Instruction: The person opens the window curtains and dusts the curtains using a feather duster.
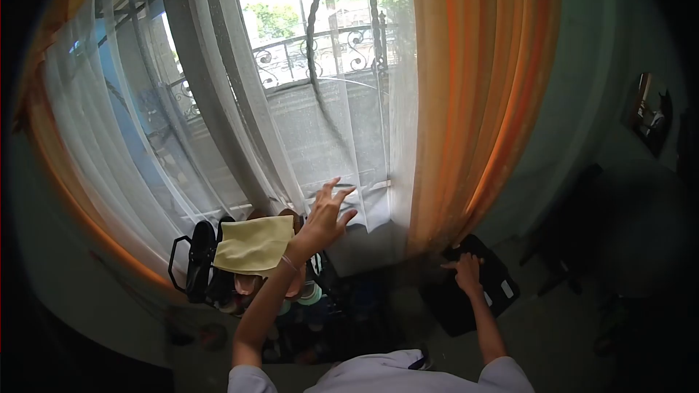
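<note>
My left hand (328,217) is raised at the lower hem of the white sheer curtain (342,131), its fingers spread and nothing held in them. Whether the fingertips touch the fabric I cannot tell. Beside that wrist, a folded yellow cloth (253,244) lies on top of a rack of shoes. Lower on the right, my right hand (468,274) hovers over or rests at a black case-like object (444,306); its index finger points out to the left and I see nothing in the hand.
Black shoes (201,253) stand at the rack's left end, with more footwear in shadow below. An orange curtain (480,102) hangs right of the sheer one. Behind the sheers are window panes and a scrolled metal railing (320,54). A mirror-like frame (650,113) is on the right wall.
</note>
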Available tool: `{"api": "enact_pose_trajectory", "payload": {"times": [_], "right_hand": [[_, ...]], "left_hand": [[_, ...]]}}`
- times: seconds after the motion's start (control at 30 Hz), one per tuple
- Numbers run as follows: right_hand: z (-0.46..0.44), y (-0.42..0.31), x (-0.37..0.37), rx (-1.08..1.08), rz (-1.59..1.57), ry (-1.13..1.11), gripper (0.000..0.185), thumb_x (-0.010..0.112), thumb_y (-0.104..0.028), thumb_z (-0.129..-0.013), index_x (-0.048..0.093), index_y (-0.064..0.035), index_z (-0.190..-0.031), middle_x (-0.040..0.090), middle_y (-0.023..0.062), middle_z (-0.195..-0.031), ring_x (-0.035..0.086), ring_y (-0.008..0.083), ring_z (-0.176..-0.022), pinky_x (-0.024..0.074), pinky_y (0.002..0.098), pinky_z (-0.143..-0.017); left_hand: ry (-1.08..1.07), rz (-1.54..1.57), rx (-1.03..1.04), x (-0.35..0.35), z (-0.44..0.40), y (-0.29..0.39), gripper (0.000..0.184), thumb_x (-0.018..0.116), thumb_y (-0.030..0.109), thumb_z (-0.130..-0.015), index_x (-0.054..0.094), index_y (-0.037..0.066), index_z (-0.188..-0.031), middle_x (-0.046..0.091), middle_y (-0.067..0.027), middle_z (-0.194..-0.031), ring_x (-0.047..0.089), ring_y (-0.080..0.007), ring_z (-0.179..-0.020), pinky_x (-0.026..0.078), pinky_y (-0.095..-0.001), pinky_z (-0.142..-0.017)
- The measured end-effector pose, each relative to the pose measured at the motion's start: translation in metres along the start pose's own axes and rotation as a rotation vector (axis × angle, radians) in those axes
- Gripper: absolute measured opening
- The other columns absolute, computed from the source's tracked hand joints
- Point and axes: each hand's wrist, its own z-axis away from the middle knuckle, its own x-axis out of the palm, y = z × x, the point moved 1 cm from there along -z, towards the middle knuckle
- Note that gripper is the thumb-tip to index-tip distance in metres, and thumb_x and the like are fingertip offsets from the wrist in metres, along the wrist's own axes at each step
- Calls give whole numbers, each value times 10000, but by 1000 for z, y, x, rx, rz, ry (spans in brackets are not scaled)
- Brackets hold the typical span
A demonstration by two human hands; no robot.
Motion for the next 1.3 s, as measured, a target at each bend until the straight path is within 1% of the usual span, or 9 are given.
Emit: {"api": "enact_pose_trajectory", "payload": {"times": [0.2,0.57,0.63,0.8,0.9,1.0,1.1,1.2,1.3], "right_hand": [[53,-21,-1,103,-480,147,593,578,86,-790,709,-358,-1160,525,93,-767,547,255,-775,460,393,-783],[91,-65,-20,296,-1341,369,492,609,82,-848,622,-110,-1300,537,-39,-828,472,69,-768,385,194,-727],[91,-63,-24,520,-1600,428,534,595,76,-843,564,-72,-1355,523,-61,-834,467,50,-731,387,176,-689],[105,-48,-25,609,-1740,561,612,551,79,-830,497,-95,-1415,529,-62,-829,457,33,-680,391,179,-606],[110,-48,-35,677,-1730,596,594,558,71,-850,496,-102,-1415,536,-65,-827,454,28,-658,391,185,-577],[110,-55,-46,741,-1768,576,564,588,42,-875,500,-107,-1412,537,-62,-828,452,29,-639,396,187,-562],[109,-62,-51,747,-1796,573,541,613,11,-891,505,-108,-1407,545,-55,-837,453,30,-627,401,188,-555],[108,-68,-53,716,-1774,557,536,603,10,-896,503,-110,-1409,554,-47,-847,460,35,-633,404,189,-559],[101,-75,-53,694,-1778,547,494,643,-73,-924,518,-121,-1399,565,-60,-852,431,35,-631,390,193,-564]], "left_hand": [[-89,162,174,47,-62,49,524,672,243,-896,503,169,-1386,255,-273,-1513,257,-478,-1394,293,-519,-1120],[-239,481,619,114,-76,173,613,628,190,-888,384,74,-1438,310,-241,-1445,229,-429,-1399,202,-510,-1156],[-205,412,774,99,-76,178,497,646,241,-891,513,84,-1344,277,-242,-1489,234,-410,-1410,207,-500,-1153],[235,394,425,71,-90,154,341,655,152,-902,620,186,-1239,358,-206,-1446,340,-428,-1336,369,-489,-1056],[523,122,151,71,-101,121,555,687,143,-874,492,221,-1389,119,-325,-1511,139,-481,-1408,190,-523,-1132],[559,72,4,87,-100,99,606,700,126,-856,473,236,-1407,63,-321,-1524,88,-490,-1415,166,-534,-1133],[521,11,-52,99,-95,79,552,683,101,-858,517,199,-1376,118,-273,-1541,144,-464,-1415,207,-564,-1108],[302,342,33,115,-97,59,419,595,76,-898,564,68,-1316,473,-159,-1398,384,-366,-1330,302,-490,-1081],[325,414,102,121,-89,50,405,581,54,-891,566,19,-1294,552,-157,-1309,470,-345,-1268,335,-461,-1065]]}}
